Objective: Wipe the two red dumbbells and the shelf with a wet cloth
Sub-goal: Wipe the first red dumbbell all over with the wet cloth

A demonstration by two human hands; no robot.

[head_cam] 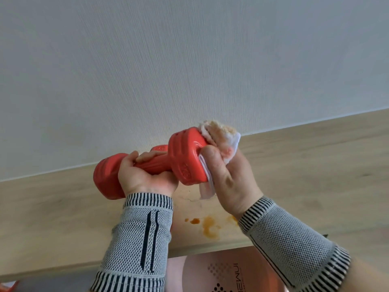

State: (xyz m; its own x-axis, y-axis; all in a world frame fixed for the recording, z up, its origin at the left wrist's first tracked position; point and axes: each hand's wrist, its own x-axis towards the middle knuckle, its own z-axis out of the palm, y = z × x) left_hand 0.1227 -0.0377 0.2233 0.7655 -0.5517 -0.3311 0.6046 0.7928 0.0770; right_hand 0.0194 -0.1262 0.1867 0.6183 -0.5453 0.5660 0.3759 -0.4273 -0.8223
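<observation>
Your left hand [145,175] is wrapped round the ribbed handle of the red dumbbell [151,163], fingers curled over the top and thumb beneath, holding it lifted clear of the shelf [315,165]. It looks like you hold it there so that the right-hand head stands free and can be turned under the cloth. Your right hand [229,180] has the wet cloth [221,140] bunched in its grip, the thumb pressing the fabric flat against the end face of that head, with folds of cloth sticking out above and a corner hanging below. The cloth already shows an orange tint.

Only one dumbbell is in view; you cannot tell from here where the second one is. The other head, by your left wrist, is not touched by the cloth at this moment.

The shelf runs as a pale wooden board beneath both hands, backed directly by the wall [189,60], so there is little room behind the dumbbell and the far head sits close to that wall. The front edge passes just under your wrists. On the board, between your forearms, lies an orange stain [208,226] with smaller spots beside it, not yet wiped. The board is open to the right and to the left, which gives room to set the dumbbell down. Below the front edge a pinkish object with printed lettering [221,272] shows, well apart from the work.
</observation>
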